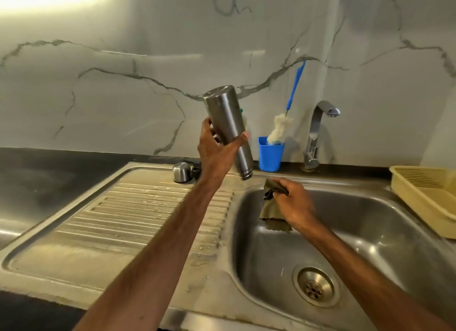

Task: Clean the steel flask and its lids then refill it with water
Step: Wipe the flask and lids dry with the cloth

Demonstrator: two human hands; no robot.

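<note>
My left hand (217,149) grips the steel flask (228,123) round its middle and holds it upside down, mouth tilted toward the sink basin (370,232). My right hand (294,206) pinches a dark olive cloth (270,211) just inside the basin's left rim, below the flask's mouth. A steel cup lid (182,172) stands upside down at the back of the draining board (138,214), with a small black lid (196,170) beside it, partly hidden by my left wrist.
A blue cup (270,155) holds a bottle brush (281,128) with a blue handle behind the basin. The tap (317,133) stands to its right. A yellow plastic rack (429,197) sits at the right edge. The drain (315,286) lies at the basin's bottom. Black counter lies on the left.
</note>
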